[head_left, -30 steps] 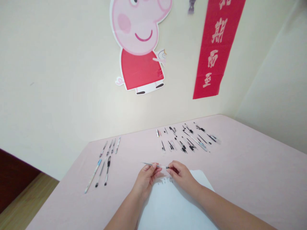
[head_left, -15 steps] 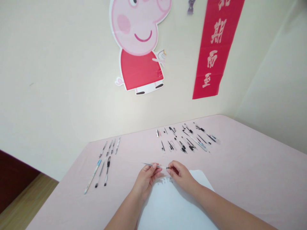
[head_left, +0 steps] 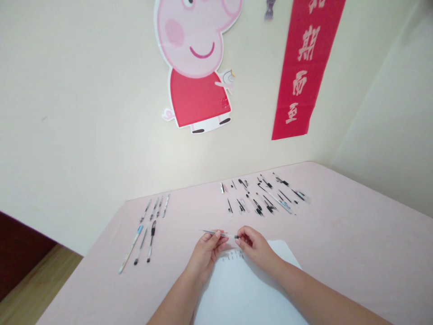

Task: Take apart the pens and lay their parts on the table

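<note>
A pink-covered table (head_left: 355,253) meets a plain cream wall (head_left: 101,113) along its far edge, and a strip of wood-toned floor (head_left: 37,282) shows past its left edge. On the wall hang a pink cartoon-pig cutout in a red dress (head_left: 199,97) and, further right, a red vertical banner with pale characters (head_left: 304,58). Slim assembled pens (head_left: 165,206) lie in two rows near the table's far left corner; loose black and clear plastic pen parts (head_left: 259,207) spread along the far edge toward the right corner. Toward the near side, over the top of a white sheet of paper (head_left: 250,293), a slim clear pen with a black end (head_left: 230,235) is held nearly level. The left hand (head_left: 208,248) pinches its barrel, thumb uppermost; the right hand (head_left: 254,244), fingers curled, has its grip on the black end.
</note>
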Motion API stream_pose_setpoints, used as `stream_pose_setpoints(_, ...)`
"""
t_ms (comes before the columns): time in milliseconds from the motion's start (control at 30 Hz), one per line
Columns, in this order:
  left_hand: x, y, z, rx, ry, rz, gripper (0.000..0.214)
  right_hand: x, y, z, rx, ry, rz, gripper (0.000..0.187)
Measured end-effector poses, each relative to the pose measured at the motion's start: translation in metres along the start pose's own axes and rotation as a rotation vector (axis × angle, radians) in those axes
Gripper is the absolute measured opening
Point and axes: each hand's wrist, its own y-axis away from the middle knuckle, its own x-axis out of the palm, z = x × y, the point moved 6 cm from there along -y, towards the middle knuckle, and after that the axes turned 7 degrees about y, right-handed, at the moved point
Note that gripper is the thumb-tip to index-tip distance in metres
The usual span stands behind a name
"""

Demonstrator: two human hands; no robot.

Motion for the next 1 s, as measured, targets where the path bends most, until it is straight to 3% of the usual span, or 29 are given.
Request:
stream_pose_setpoints(233,-0.0016,-0.0009,0.0012,-0.002,-0.006,0.013,0.003,0.0023,-0.0002,-0.0024,0.011,0.013,0.075,0.043)
stream_pose_setpoints(533,-0.0006,0.0004,-0.0006,-0.003,0.018,-0.013,0.002,-0.0007,-0.0004,-0.0011,0.018,0.010,-0.019,0.013)
stream_pose_setpoints(633,-0.0008,-0.0006,0.0001,-0.007,0.020,-0.008,0.002,0.0002,-0.0006,-0.0026,0.017,0.017,-0.001,0.016)
stream_pose_setpoints(800,-0.0013,-0.0005,0.0010,-0.006,0.008,-0.005,0.003,0.0017,-0.0006,-0.0029,0.000,0.054,0.061,0.039)
stream_pose_setpoints(1000,-0.0001,-0.0005,0.0007,-0.002,0.013,0.018,0.004,0.0005,-0.0007,-0.0036,0.012,0.075,0.004,0.017)
